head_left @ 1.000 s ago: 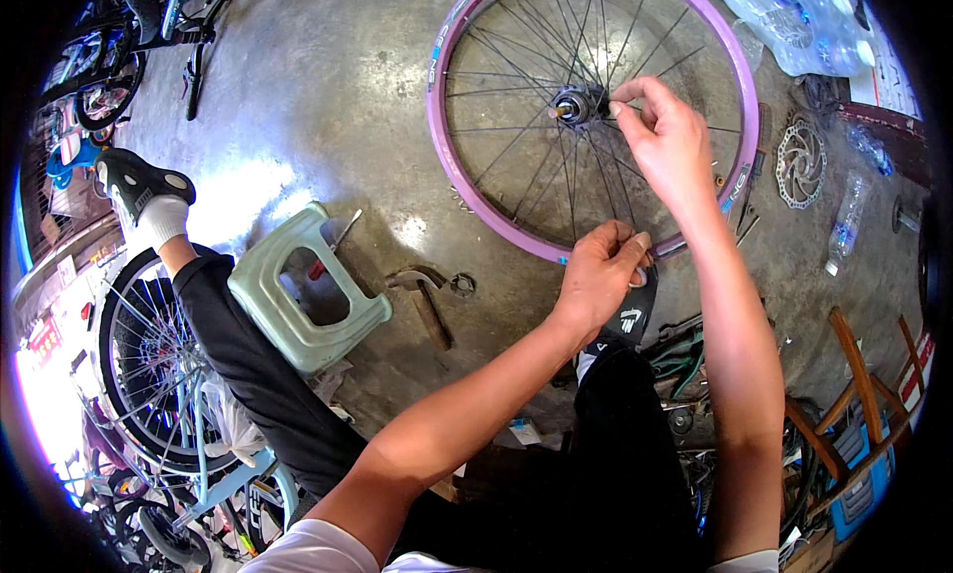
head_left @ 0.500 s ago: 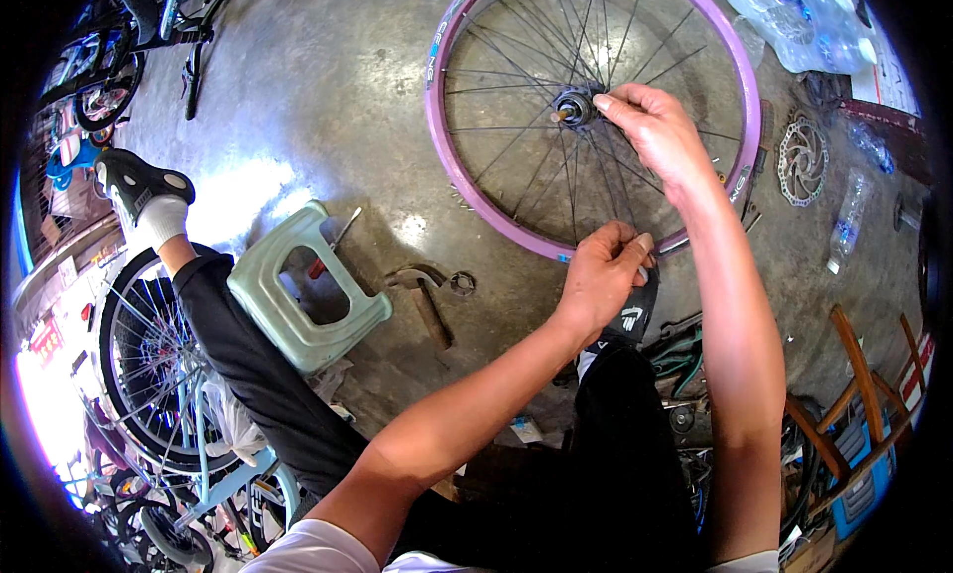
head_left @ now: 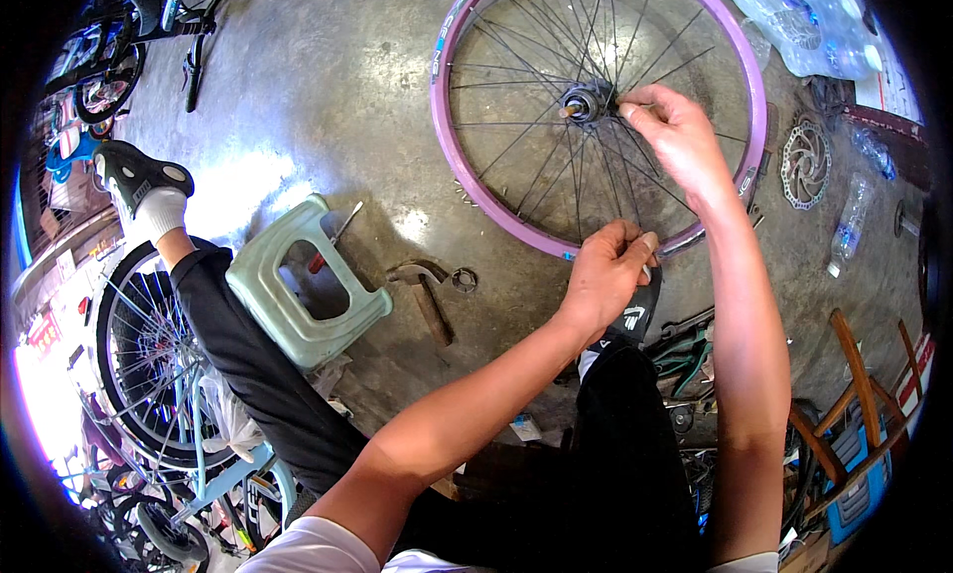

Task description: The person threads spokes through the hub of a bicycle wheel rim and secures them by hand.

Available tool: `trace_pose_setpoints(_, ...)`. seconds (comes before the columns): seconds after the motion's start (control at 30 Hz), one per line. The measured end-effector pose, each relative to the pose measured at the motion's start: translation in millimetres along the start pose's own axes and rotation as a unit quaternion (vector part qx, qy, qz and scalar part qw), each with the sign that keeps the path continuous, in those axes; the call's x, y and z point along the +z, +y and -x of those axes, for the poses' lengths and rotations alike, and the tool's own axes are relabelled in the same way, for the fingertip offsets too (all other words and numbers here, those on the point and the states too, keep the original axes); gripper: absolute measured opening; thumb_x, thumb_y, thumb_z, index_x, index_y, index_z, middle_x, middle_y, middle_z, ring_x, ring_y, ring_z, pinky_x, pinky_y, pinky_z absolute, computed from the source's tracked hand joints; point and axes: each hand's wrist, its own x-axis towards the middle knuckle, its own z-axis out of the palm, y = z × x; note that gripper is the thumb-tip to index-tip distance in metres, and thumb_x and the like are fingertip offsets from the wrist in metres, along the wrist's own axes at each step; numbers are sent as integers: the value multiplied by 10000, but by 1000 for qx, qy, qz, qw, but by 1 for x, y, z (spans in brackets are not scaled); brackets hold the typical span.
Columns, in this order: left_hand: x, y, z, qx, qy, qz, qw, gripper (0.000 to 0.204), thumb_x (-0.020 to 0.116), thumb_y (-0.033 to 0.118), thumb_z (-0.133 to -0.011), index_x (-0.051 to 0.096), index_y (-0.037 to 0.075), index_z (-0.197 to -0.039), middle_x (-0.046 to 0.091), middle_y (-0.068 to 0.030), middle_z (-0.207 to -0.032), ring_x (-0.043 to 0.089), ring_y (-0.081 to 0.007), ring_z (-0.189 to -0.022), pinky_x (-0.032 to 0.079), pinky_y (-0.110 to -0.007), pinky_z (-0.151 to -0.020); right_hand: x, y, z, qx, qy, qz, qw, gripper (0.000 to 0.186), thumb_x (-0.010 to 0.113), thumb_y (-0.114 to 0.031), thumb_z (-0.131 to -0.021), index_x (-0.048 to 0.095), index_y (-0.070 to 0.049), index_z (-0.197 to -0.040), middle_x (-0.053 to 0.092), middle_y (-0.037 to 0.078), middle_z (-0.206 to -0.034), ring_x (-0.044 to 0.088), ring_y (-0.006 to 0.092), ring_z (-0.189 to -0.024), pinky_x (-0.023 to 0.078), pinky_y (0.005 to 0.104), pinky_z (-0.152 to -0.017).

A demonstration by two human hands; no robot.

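A bicycle wheel with a purple rim, dark spokes and no tyre is in front of me, its near edge by my foot. My left hand is closed on the near part of the rim, thumb against bent fingers. Just right of the dark hub, my right hand has thumb and forefinger pinched together among the spokes. What lies between those fingertips is too small to make out. Under the left hand shows my black shoe.
A pale green stool stands left, a screwdriver beside it. A hammer and a metal ring lie on the floor. Rightward are a brake disc, plastic bottles, pliers and a wooden frame.
My right fingertips have drawn slightly away from the hub, to the right. The left hand stays at the rim. The wheel sits slightly further right in the picture.
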Motion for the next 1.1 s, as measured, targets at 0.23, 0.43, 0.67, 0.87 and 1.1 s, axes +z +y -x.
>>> trace_pose_setpoints(0.23, 2, 3, 1, -11, 7, -5, 1000, 191, 594, 216, -1019, 628, 46, -939, 647, -6, -781, 562, -66, -674, 441, -225, -606, 4, -7, -3, -7, -3, 262, 965, 286, 694, -328, -831, 743, -89, -979, 693, 187, -793, 694, 350, -793, 525, 437, -742)
trace_pose_setpoints(0.43, -1, 4, 2, -7, -5, -2, 1000, 200, 577, 223, -1024, 624, 47, -940, 657, -16, -800, 567, -70, -687, 440, -223, -610, -22, -33, -1, 9, -51, 269, 962, 342, 654, -330, -768, 709, -14, -885, 705, 193, -835, 698, 348, -822, 533, 437, -768)
trace_pose_setpoints(0.67, -2, 5, 2, -16, -7, 1, 1000, 203, 575, 226, -1023, 619, 46, -941, 662, -25, -812, 570, -76, -685, 448, -229, -611, -63, -53, 15, -9, -153, 365, 918, 434, 656, -419, -832, 664, 15, -825, 615, 190, -685, 618, 351, -664, 466, 455, -648)
trace_pose_setpoints(0.87, 15, 16, -5, -19, -11, 34, 999, 202, 590, 241, -1014, 616, 50, -955, 662, -28, -826, 564, -81, -667, 453, -243, -590, -84, -56, 62, -1, -126, 340, 932, 321, 666, -292, -919, 630, 11, -823, 572, 200, -663, 578, 368, -615, 429, 440, -585)
trace_pose_setpoints(1.1, 49, 41, -44, -50, -81, 252, 963, 287, 547, 369, -1029, 616, 93, -1072, 670, -8, -992, 577, -103, -804, 458, -288, -728, -86, -56, 91, -16, 37, 429, 902, 284, 661, -333, -937, 659, -54, -882, 630, 200, -731, 623, 412, -681, 452, 470, -595)
